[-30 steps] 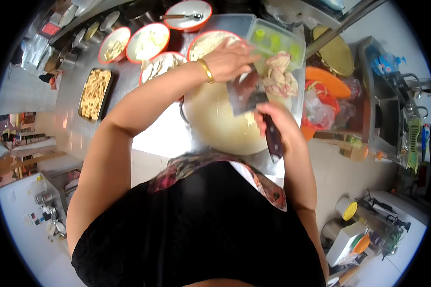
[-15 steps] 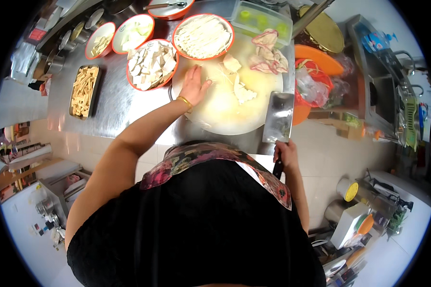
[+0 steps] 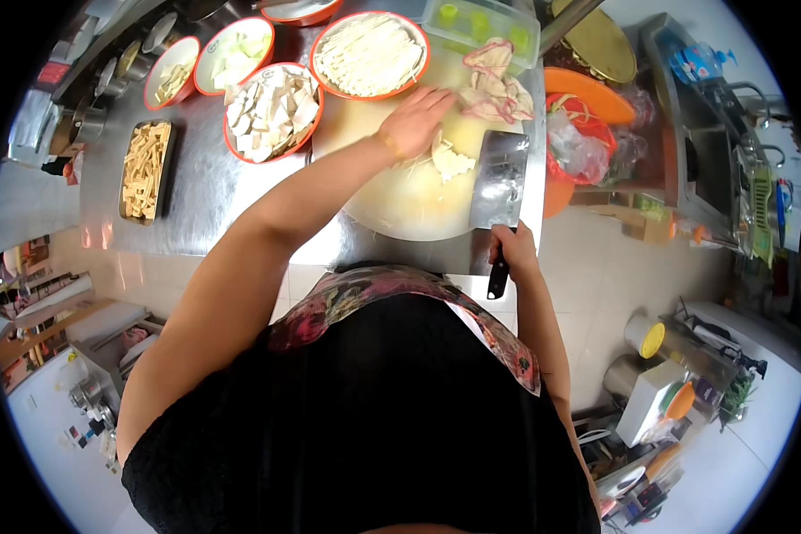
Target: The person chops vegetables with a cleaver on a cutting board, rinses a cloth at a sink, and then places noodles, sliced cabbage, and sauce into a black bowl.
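My left hand (image 3: 416,123) reaches across the round pale cutting board (image 3: 409,214), its fingers stretched out flat. It lies over part of the pale scraps. Beside its wrist a ragged cream-coloured scrap (image 3: 452,164) shows on the board. In my right hand (image 3: 516,249) is the black handle of a cleaver (image 3: 500,182). The broad blade rests or hovers over the board's right edge; which of the two I cannot tell. Just beyond my left fingertips sits a crumpled cloth (image 3: 497,84) with pinkish edges.
Behind the board stands a red-rimmed bowl (image 3: 425,64) of thin white strips. Left of it are a bowl (image 3: 260,161) of pale chunks and a dark tray (image 3: 164,169) of tan sticks. A clear plastic container (image 3: 529,60) holds green pieces. Orange basins (image 3: 596,96) stand right of the table.
My left hand has moved right across the board, to the scraps. The cleaver has come up and slightly left, its blade now further over the board.
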